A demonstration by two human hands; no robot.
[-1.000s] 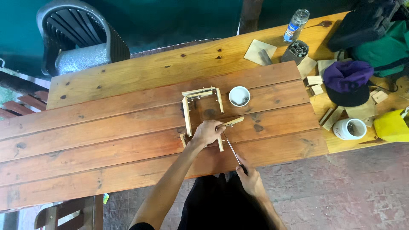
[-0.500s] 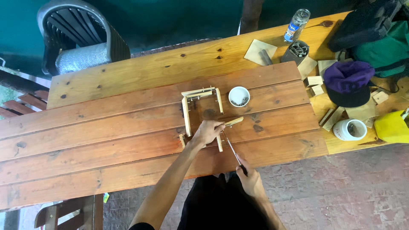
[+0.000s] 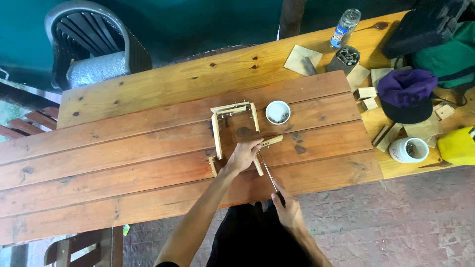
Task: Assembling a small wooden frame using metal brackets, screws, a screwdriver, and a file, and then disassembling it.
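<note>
A small frame of light wooden sticks (image 3: 216, 134) lies on the brown plank table (image 3: 123, 163). My left hand (image 3: 243, 156) presses down on its near sticks, next to a loose stick (image 3: 271, 141) angled to the right. My right hand (image 3: 288, 211) is at the table's front edge and grips the dark handle of a long thin tool (image 3: 269, 176), whose tip reaches the sticks under my left fingers. A small white bowl (image 3: 278, 112) holding dark small bits sits just right of the frame.
On the lighter table at right lie wood offcuts (image 3: 367, 92), a purple cap (image 3: 406, 94), a white cup (image 3: 408, 150), a grey tin (image 3: 345, 59), a plastic bottle (image 3: 345, 27), a yellow object (image 3: 458, 145) and bags. A grey plastic chair (image 3: 94, 42) stands beyond the table.
My right hand has shifted slightly with the tool. My left hand stays on the sticks.
</note>
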